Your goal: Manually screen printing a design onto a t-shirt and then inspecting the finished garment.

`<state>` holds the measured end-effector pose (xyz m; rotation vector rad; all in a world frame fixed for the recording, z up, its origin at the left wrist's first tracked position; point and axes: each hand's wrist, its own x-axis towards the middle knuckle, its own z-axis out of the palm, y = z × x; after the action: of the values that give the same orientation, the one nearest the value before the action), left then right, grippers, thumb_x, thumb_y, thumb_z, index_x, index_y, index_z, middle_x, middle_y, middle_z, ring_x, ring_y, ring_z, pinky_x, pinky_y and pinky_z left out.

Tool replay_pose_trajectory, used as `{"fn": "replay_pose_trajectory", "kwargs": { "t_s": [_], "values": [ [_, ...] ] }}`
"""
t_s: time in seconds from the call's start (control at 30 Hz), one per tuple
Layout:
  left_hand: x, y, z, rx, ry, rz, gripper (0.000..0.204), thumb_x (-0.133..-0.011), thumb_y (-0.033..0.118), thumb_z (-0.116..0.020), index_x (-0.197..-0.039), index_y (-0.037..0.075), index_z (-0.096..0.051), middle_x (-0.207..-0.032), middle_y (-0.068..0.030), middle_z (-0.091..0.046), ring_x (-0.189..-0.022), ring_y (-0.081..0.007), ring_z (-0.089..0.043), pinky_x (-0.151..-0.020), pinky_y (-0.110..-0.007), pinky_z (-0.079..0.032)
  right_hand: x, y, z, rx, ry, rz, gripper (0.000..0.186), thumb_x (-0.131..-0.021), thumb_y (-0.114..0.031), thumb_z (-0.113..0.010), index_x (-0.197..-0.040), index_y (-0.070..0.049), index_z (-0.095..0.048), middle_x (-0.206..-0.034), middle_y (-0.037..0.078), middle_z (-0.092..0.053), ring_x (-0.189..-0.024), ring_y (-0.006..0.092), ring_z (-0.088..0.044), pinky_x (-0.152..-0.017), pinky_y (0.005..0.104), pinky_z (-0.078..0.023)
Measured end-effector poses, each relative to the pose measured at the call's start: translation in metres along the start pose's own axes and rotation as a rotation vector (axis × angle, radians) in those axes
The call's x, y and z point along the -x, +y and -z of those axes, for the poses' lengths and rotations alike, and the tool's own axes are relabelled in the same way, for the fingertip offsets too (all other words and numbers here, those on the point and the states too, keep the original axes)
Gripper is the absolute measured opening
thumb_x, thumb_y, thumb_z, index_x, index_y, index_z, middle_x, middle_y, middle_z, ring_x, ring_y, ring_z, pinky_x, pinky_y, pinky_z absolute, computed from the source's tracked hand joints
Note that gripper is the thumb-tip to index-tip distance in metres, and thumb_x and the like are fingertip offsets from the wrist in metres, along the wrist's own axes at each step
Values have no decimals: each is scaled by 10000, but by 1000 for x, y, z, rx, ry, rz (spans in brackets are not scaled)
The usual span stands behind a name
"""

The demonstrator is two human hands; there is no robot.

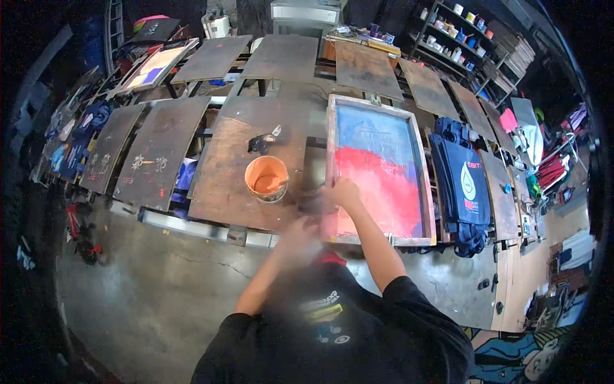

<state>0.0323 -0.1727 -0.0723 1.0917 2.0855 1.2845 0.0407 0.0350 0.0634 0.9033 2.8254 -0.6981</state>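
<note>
Printing-screen frame (425, 185): wood by its look, matt, ink-stained and rough along the edges
Screen mesh (368, 125): thin, taut fabric sheet, blue and fairly smooth at the top
Ink layer (384, 195): pink-red, streaky and uneven over the mesh
Bucket (251, 186): apparently plastic, its inner wall coated in smooth orange
Printing board (230, 185): brown, wood-like, scuffed and blotchy, with a dull sheen
Board clamp (237, 235): dull, grimy metal
Rail (182, 226): pale metal, smooth, lightly reflective
Tote bag (448, 173): dark blue woven cloth, matt, bearing a flat print
T-shirt (384, 326): soft black cloth, matt
Floor (166, 281): grey concrete, smooth, faintly glossy, cracked
Shelf rack (441, 63): dark metal by its look
</note>
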Motion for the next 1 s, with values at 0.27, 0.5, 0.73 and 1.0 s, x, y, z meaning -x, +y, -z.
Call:
{"fn": "replay_pose_trajectory", "kwargs": {
  "t_s": [0.27,0.5,0.73,1.0],
  "values": [
    [-10,-12,-18,-16,109,-43,452,-964,316,-662,-1243,-36,-612,-1171,-145,-681,-1085,-198,-621,-969,-328,-470,1,34,6,65,57,-65,597,-786,-533,-640,-1017,9,-736,-955,257,-722,-932,403,-711,-842,483,-558],
    [-32,7,-45,338,308,281,409,-967,269,-670,-1224,-45,-615,-1114,-110,-693,-1010,-172,-632,-907,-310,-502,15,14,1,72,208,18,434,-821,-407,-639,-895,6,-752,-869,243,-723,-826,385,-725,-754,488,-581],
    [-16,15,-82,-15,530,214,396,-949,173,-673,-1295,8,-573,-1103,-135,-682,-982,-214,-652,-859,-333,-526,-18,24,-17,-39,6,69,518,-824,-487,-651,-973,1,-742,-977,231,-724,-908,377,-716,-795,483,-572],
    [-3,44,-99,90,647,262,399,-963,131,-637,-1337,27,-545,-1106,-112,-661,-957,-198,-632,-833,-323,-530,-28,31,-33,-8,-53,166,586,-870,-573,-640,-1061,-28,-732,-1027,180,-732,-980,353,-714,-827,469,-574]
  ]
}}
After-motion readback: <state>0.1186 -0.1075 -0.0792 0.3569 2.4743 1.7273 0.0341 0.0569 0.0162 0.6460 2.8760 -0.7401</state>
